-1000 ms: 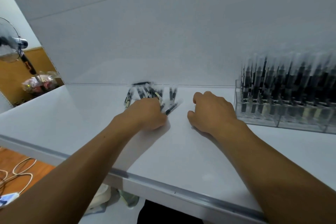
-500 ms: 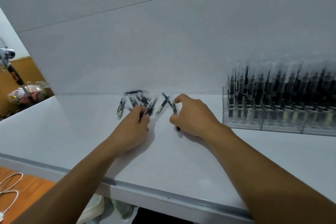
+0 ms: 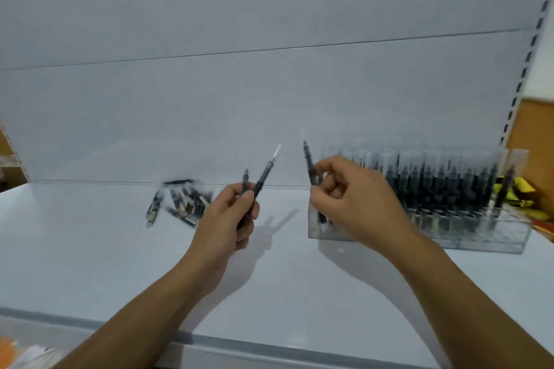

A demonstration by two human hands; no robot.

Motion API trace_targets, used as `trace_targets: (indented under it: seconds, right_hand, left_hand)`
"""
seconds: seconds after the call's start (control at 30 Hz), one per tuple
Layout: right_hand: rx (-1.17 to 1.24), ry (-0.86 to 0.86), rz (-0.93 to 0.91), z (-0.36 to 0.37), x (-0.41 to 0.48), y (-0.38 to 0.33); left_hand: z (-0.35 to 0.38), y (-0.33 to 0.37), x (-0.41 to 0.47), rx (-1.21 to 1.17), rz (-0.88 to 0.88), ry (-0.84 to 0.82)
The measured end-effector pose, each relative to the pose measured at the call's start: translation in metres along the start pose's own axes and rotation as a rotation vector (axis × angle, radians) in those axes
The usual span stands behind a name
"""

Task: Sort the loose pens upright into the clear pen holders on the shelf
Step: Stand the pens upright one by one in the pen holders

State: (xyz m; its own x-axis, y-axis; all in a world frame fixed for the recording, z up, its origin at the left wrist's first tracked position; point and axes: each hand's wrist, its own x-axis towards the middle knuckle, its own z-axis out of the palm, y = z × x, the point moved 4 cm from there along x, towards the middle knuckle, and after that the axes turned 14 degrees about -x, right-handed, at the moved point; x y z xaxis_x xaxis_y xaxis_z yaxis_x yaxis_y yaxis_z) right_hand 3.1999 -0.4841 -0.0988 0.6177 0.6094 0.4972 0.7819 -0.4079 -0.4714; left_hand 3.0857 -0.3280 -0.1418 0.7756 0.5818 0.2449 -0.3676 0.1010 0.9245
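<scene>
My left hand [image 3: 232, 216] is raised above the white shelf [image 3: 90, 249] and grips two black pens [image 3: 263, 177], tips pointing up. To its right, my right hand [image 3: 353, 201] pinches one black pen [image 3: 308, 162] upright, just left of the clear pen holders [image 3: 479, 237]. The holders stand at the right against the back panel and are packed with upright black pens. A pile of loose pens [image 3: 180, 201] lies on the shelf to the left of my left hand.
The shelf's grey front edge [image 3: 209, 338] runs across the bottom. A white back panel [image 3: 269, 99] rises behind the shelf. Yellow packets [image 3: 518, 192] lie beyond the holders at far right. A slotted upright [image 3: 521, 75] stands at the right.
Both hands have lifted off the shelf with pens taken from the pile: two in the left, one in the right. The right hand has moved toward the holders. The view has swung right.
</scene>
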Motion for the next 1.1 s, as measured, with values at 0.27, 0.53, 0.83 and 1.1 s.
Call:
trace_targets:
  seconds: [0.27, 0.53, 0.83, 1.1]
  right_hand:
    - [-0.030, 0.206, 0.056, -0.075, -0.010, 0.065]
    - [0.002, 0.490, 0.235, -0.129, -0.028, 0.123]
    - [-0.161, 0.549, 0.398, -0.152, -0.039, 0.165]
    - [-0.262, 0.463, 0.468, -0.140, -0.039, 0.179]
  left_hand:
    - [0.107, -0.032, 0.007, -0.149, 0.024, -0.147]
    - [0.190, -0.058, 0.012, -0.316, -0.070, -0.268]
    - [0.204, -0.082, 0.000, -0.402, -0.168, -0.312]
    - [0.204, -0.083, -0.003, -0.318, -0.128, -0.361]
